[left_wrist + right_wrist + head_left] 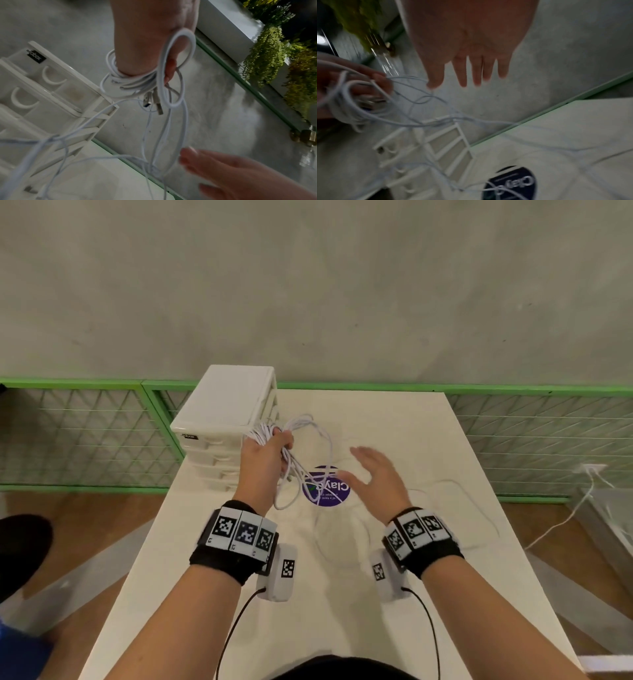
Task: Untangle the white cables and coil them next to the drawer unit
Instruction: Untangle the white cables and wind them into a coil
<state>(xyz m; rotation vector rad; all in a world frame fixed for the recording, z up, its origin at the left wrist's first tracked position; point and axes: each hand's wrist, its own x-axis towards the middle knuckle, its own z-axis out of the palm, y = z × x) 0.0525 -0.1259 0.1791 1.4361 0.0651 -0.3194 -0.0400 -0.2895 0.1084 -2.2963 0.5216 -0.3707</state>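
My left hand (270,450) grips a bundle of white cables (265,430) wound round its fingers, raised just right of the white drawer unit (224,419). In the left wrist view the coil (123,82) wraps the hand (145,44) and two USB plugs (154,101) dangle below it. Loose loops (308,460) hang from the bundle down to the table. A thin cable (455,508) lies in wide curves on the tabletop. My right hand (373,474) hovers to the right, fingers straight and spread, holding nothing; the right wrist view shows its palm (471,40) empty.
The white table (394,594) carries a round dark-blue sticker (327,486) under the hanging loops. A green mesh fence (85,433) runs behind and beside the table. Another white cable (565,515) trails on the floor at right.
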